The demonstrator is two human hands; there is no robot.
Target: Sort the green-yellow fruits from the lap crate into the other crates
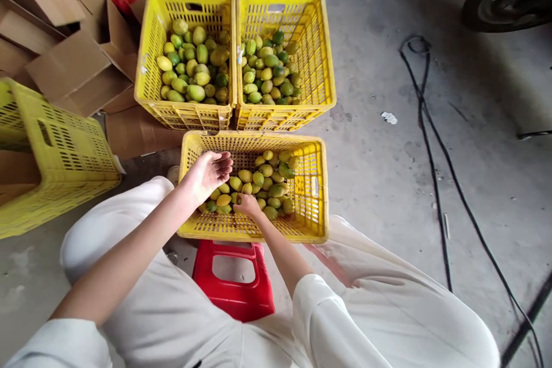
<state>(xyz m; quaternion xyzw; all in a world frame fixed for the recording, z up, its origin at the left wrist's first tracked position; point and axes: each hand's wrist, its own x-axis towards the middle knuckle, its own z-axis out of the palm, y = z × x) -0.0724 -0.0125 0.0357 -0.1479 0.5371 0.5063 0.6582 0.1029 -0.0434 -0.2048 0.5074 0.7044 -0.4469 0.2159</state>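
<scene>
A yellow slatted plastic crate (317, 221) sits in front of me, with green and yellow lemons (265, 169) spread over its bottom. My left hand (211, 172) is above the crate's left part, palm turned inward and fingers loosely stretched, holding nothing. Down among the lemons, near the crate's front side, is my right hand (248, 205). Its fingers curl inward beside a yellow lemon (223, 200); the fingertips are partly hidden, so what they grip cannot be made out.
Two more yellow crates, a left one (140, 83) and a right one (330, 80), hold lemons behind the near crate. A red plastic stool (235, 299) shows below it. Cardboard boxes (71, 69) and another yellow crate (73, 144) lie left. A black cable (457, 172) crosses the floor right.
</scene>
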